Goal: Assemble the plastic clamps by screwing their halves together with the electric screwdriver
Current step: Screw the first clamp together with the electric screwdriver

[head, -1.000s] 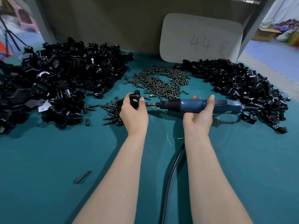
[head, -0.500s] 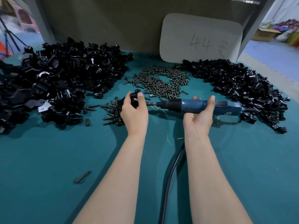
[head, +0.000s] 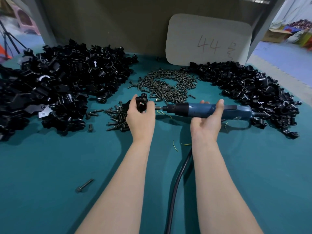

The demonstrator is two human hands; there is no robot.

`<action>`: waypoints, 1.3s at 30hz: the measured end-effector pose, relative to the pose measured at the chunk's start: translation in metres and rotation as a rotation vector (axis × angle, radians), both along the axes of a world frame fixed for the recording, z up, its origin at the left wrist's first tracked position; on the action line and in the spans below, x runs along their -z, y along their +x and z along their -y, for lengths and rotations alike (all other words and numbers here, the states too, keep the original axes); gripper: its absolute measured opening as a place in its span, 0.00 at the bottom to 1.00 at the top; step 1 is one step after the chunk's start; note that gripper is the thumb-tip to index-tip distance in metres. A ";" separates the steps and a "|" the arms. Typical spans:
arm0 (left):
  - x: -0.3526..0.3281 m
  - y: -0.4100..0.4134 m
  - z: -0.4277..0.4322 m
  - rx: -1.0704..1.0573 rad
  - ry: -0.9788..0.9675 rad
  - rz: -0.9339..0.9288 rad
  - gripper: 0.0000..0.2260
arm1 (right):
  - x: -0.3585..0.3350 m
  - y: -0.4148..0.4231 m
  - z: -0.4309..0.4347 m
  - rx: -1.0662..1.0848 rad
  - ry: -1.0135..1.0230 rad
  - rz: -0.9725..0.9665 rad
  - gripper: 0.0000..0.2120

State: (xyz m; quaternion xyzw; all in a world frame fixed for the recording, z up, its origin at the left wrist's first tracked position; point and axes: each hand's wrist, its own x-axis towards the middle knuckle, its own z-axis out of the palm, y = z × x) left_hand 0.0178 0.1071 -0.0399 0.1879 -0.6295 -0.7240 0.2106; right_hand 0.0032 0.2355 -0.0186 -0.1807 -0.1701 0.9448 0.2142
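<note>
Teal cloth (head: 50, 166) covers the bench, and a white board (head: 207, 39) marked "44" leans against the grey panel at the far side. A big heap of black clamp halves (head: 59, 81) fills the far left and a second heap (head: 249, 88) curves along the far right. Between them lies a scatter of small screws (head: 167, 85).

The left hand (head: 141, 119) pinches a black plastic clamp (head: 141, 104) between thumb and fingertips, above a cluster of longer bolts (head: 116, 115). The right hand (head: 205, 122) is wrapped round the electric screwdriver (head: 199, 109), which is held level with its bit pointing left at the clamp. I cannot tell whether they touch. Its black cable (head: 177, 183) trails toward the near edge between the forearms. One lone bolt (head: 83, 185) lies at the near left.
</note>
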 end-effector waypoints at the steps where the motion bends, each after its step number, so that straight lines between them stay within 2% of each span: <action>1: 0.001 0.000 0.000 0.003 -0.042 -0.001 0.23 | 0.000 0.000 0.000 -0.001 0.000 -0.002 0.10; 5: 0.002 0.000 0.002 -0.018 -0.133 0.010 0.21 | -0.001 0.001 0.001 0.001 0.007 0.010 0.20; 9: 0.006 -0.006 0.003 -0.062 -0.101 0.024 0.19 | -0.001 -0.003 0.000 0.004 0.002 -0.005 0.28; 17: 0.002 -0.006 0.005 -0.100 -0.056 0.058 0.18 | 0.000 0.001 -0.009 -0.085 0.040 -0.009 0.21; 21: 0.000 -0.005 0.006 -0.101 -0.030 0.051 0.17 | 0.001 0.003 -0.009 -0.079 0.003 -0.039 0.25; 24: -0.001 -0.004 0.005 -0.103 -0.027 0.055 0.17 | 0.001 0.002 -0.010 -0.108 -0.016 -0.062 0.22; 29: -0.001 -0.005 0.005 -0.112 -0.021 0.057 0.18 | 0.002 0.001 -0.009 -0.084 0.021 -0.061 0.30; 39: 0.000 -0.006 0.004 -0.113 -0.043 0.062 0.17 | 0.004 0.000 -0.013 -0.074 0.014 -0.004 0.28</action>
